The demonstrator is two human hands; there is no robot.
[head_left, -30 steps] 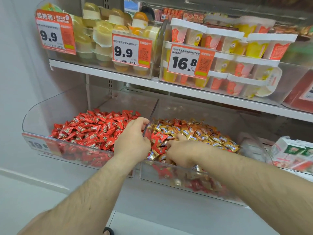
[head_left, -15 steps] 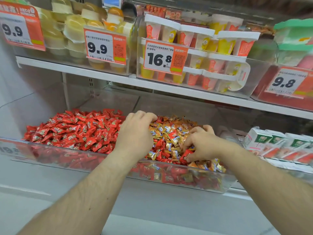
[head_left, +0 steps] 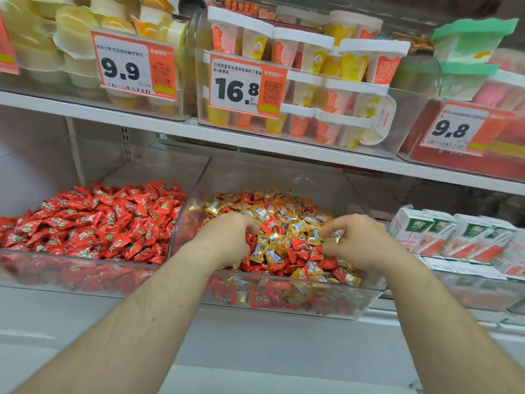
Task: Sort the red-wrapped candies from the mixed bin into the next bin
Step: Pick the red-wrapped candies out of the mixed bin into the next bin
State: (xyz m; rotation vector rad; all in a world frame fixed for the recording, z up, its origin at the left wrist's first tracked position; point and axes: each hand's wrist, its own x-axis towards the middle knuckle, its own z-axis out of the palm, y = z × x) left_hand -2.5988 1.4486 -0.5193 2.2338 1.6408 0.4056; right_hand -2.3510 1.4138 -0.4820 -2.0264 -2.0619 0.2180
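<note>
Red-wrapped candies (head_left: 305, 253) lie jumbled among gold ones in the mixed bin (head_left: 335, 304), long axes pointing every way, heaped between and under both sets of fingers. Left hand (head_left: 224, 240) digs in with curled fingers; its grasp cannot be told. Right hand (head_left: 355, 241) pinches a gold-wrapped candy (head_left: 336, 236). Beyond the left fingers sits the next bin (head_left: 71, 277), all red.

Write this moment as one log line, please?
step: picking red candies | left hand: in mixed bin, fingers curled | right hand: pinching gold-wrapped candy | red bin: left of it
</note>
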